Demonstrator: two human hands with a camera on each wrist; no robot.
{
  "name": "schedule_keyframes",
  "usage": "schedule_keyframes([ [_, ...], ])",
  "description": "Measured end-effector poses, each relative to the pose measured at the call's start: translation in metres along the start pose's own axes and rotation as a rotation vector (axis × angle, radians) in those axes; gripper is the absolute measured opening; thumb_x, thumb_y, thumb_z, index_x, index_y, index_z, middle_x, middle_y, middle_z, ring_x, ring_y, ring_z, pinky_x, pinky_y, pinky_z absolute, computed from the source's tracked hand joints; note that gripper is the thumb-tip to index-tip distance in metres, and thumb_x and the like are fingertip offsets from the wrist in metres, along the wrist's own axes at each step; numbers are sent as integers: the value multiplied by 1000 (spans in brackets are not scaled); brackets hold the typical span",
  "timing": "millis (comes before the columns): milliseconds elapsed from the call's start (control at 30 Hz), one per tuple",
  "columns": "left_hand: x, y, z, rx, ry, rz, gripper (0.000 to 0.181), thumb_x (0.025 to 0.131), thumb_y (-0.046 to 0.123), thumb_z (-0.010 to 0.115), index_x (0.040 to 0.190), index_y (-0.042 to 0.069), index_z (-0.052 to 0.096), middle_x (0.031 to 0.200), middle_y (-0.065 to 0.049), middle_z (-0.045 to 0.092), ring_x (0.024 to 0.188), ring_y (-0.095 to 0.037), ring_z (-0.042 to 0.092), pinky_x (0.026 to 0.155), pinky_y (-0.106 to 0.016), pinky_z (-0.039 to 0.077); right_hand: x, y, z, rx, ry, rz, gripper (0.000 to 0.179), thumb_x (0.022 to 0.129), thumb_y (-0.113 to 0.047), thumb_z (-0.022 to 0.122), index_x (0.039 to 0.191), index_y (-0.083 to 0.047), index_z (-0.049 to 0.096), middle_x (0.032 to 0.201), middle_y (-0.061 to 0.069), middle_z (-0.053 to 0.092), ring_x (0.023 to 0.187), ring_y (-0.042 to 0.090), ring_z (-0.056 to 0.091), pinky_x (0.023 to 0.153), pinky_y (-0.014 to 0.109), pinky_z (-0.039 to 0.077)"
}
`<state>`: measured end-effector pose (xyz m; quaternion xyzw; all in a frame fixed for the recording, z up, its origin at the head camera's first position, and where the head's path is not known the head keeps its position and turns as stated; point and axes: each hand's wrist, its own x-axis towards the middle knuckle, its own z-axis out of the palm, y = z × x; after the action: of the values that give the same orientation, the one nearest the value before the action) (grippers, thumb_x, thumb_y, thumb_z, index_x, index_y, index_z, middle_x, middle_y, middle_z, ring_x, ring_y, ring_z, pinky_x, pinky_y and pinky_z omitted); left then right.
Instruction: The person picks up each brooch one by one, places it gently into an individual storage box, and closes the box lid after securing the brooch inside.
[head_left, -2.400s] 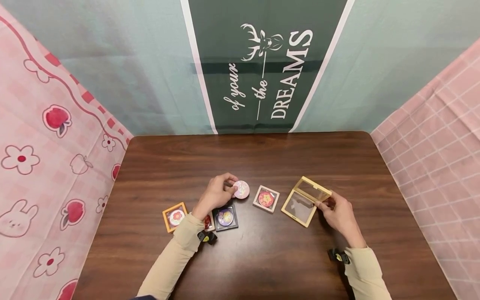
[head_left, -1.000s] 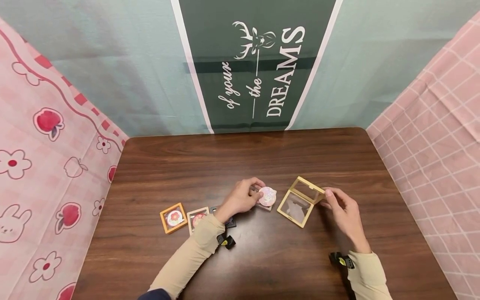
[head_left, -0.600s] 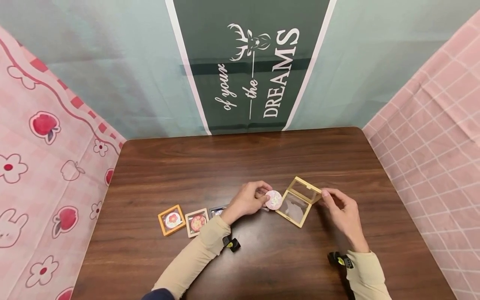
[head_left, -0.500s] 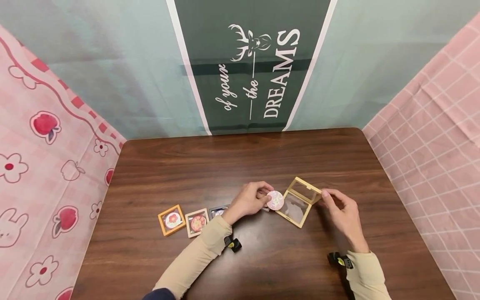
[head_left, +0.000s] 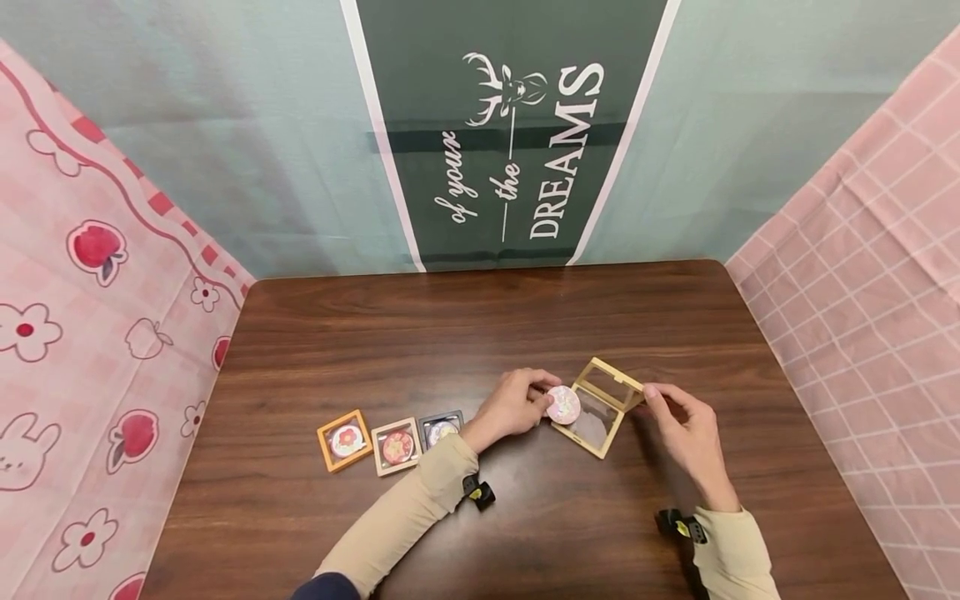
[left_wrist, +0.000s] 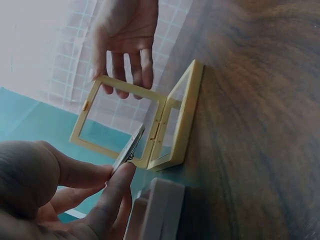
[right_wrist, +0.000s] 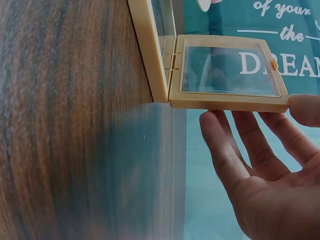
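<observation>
My left hand pinches a round pastel pin badge between thumb and fingers; the left wrist view shows the badge edge-on, with a bit of pin wire at its back. The badge overlaps the left side of a yellow square display case, which stands hinged wide with clear film in both halves. My right hand holds the raised lid by its free edge, thumb at the corner and fingers behind it, as the right wrist view shows. A pale case sits below my left hand, hidden from the head camera.
Left of my arm lie an orange case, a beige case and a dark case, each with a round badge inside. My left sleeve partly covers the dark one. A printed cloth hangs behind the wooden table.
My left hand has carried the badge rightward, past the pale case, to the yellow case's left side. My right hand has stayed on the lid, its grip shifting slightly along the edge.
</observation>
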<state>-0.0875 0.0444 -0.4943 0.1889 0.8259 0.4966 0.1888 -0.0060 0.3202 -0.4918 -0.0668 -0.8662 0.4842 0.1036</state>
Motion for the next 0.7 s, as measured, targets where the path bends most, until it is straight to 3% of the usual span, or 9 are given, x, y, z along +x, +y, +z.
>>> schedule_keyframes([
  [133, 0, 0, 6, 37, 3, 8, 29, 98, 2, 70, 124, 11, 77, 112, -7, 77, 83, -4, 70, 89, -28, 57, -1, -1, -1, -9, 2, -4, 21, 105, -14, 68, 118, 0, 77, 93, -24, 73, 83, -6, 72, 71, 10, 52],
  [200, -1, 2, 9, 27, -2, 10, 30, 97, 0, 69, 124, 11, 78, 109, -7, 77, 82, -4, 68, 87, -28, 57, -1, -1, -2, -21, 2, -6, 21, 106, -15, 68, 118, -1, 78, 92, -21, 75, 84, -6, 72, 71, 11, 51],
  [267, 0, 4, 13, 13, -9, 20, 30, 97, -1, 69, 124, 10, 77, 109, -8, 77, 82, -3, 67, 85, -24, 55, -2, -1, -3, -39, 1, -7, 23, 107, -18, 67, 117, 0, 78, 94, -9, 79, 85, -3, 73, 71, 11, 51],
  [333, 1, 6, 17, -14, -21, 28, 30, 97, -1, 69, 124, 8, 77, 113, -10, 76, 83, -4, 67, 72, -20, 54, -2, 0, -5, -49, -7, -7, 25, 107, -19, 66, 117, 1, 77, 97, 0, 81, 86, 0, 75, 73, 12, 53],
  [433, 4, 9, 23, 0, -18, 48, 29, 97, 0, 70, 124, 9, 77, 117, -10, 76, 85, -3, 70, 72, -17, 52, -3, 1, -8, -56, -23, -8, 28, 108, -21, 65, 118, 3, 77, 102, 12, 81, 89, 4, 77, 75, 13, 56],
  [700, 5, 13, 30, 26, -36, 29, 26, 99, 6, 73, 123, 13, 78, 119, -7, 75, 83, 2, 68, 69, -16, 53, -2, -2, -3, 8, -28, 2, 26, 108, -19, 66, 118, 2, 77, 103, 8, 81, 90, 0, 76, 79, 16, 58],
])
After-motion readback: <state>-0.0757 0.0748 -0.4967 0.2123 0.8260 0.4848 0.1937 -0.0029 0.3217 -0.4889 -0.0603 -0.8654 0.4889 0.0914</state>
